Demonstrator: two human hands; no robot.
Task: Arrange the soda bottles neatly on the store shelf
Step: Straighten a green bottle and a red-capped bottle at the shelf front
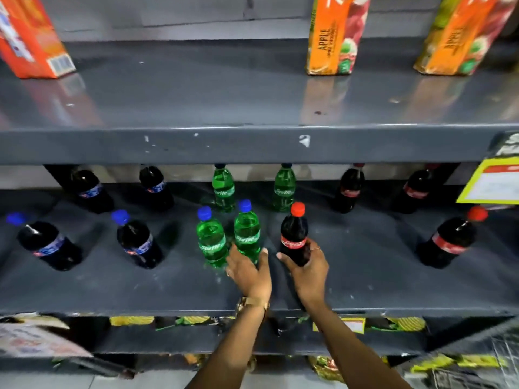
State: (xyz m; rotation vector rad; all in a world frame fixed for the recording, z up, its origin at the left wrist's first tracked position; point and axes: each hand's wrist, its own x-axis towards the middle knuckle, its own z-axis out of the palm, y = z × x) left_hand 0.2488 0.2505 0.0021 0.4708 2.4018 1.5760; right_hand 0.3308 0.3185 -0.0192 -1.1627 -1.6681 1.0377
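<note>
The person's left hand (248, 269) is wrapped around the lower body of a green plastic Sprite bottle with a blue cap (247, 234), which stands upright on the dark grey metal shelf (365, 276). The right hand (307, 266) is clamped on the base of a dark cola bottle with a red cap and red label (295, 234), also upright, just to the right of the left hand. The two hands are close but apart.

Touching the held green bottle on the far side from the right hand stands a second green blue-capped bottle (211, 237). Further out past the left hand are two dark blue-capped cola bottles (137, 240) (46, 242). Well out beyond the right hand stands another red-capped cola bottle (452, 238). Behind the hands, along the back of the shelf, runs a row of more bottles: dark blue-labelled ones, two green ones (223, 189) (284, 188) and red-labelled dark ones. On the upper shelf (224, 144) above the hands stand orange juice cartons (334, 35).
</note>
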